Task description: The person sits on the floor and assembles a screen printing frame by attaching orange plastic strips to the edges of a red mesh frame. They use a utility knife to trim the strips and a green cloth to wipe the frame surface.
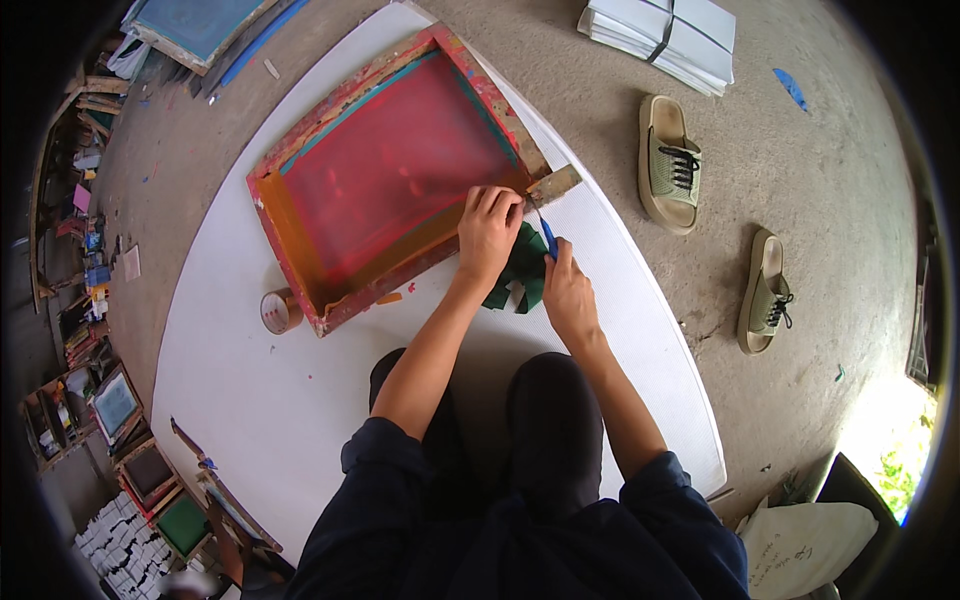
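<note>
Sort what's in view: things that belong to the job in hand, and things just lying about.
Likely part of the job:
- red-meshed frame, left hand at its corner
- blue-handled tool, in the right hand
- brown tape roll, beside the frame, probably

Seemingly just lying about:
- left sandal and right sandal
- strapped white stack
- blue scrap

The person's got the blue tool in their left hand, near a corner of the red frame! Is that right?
Not quite: the blue tool is in the right hand, not the left hand. The head view shows it, near a corner of the red frame.
</note>
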### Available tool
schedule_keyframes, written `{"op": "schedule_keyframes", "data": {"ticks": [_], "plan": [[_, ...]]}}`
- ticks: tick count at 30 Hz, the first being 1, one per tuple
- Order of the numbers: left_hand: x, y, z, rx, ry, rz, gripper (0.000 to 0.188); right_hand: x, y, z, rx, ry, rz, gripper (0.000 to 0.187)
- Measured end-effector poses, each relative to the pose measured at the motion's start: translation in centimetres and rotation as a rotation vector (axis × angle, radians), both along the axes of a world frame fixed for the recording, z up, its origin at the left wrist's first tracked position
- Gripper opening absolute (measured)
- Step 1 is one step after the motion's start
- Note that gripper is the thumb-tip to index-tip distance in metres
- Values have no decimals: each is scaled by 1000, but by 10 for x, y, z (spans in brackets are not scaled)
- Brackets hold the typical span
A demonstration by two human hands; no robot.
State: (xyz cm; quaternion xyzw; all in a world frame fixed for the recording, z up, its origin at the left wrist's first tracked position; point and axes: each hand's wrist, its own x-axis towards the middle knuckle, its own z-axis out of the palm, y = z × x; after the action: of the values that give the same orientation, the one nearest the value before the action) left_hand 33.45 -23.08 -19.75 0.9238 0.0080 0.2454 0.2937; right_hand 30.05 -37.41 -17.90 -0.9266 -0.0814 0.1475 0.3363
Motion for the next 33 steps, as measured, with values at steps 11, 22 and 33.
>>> {"op": "schedule_keyframes", "data": {"ticks": [11, 22, 33], "plan": [[-9, -5, -8, 80, -15, 53, 18, -2, -4, -5, 42, -12, -4, 26], [-23, 24, 3, 99, 82, 37, 23, -12, -40, -16, -63, -221, 34, 29], [3, 15, -2, -39, 19, -52, 12, -4, -46, -13, -224, -374, 56, 37]]}}
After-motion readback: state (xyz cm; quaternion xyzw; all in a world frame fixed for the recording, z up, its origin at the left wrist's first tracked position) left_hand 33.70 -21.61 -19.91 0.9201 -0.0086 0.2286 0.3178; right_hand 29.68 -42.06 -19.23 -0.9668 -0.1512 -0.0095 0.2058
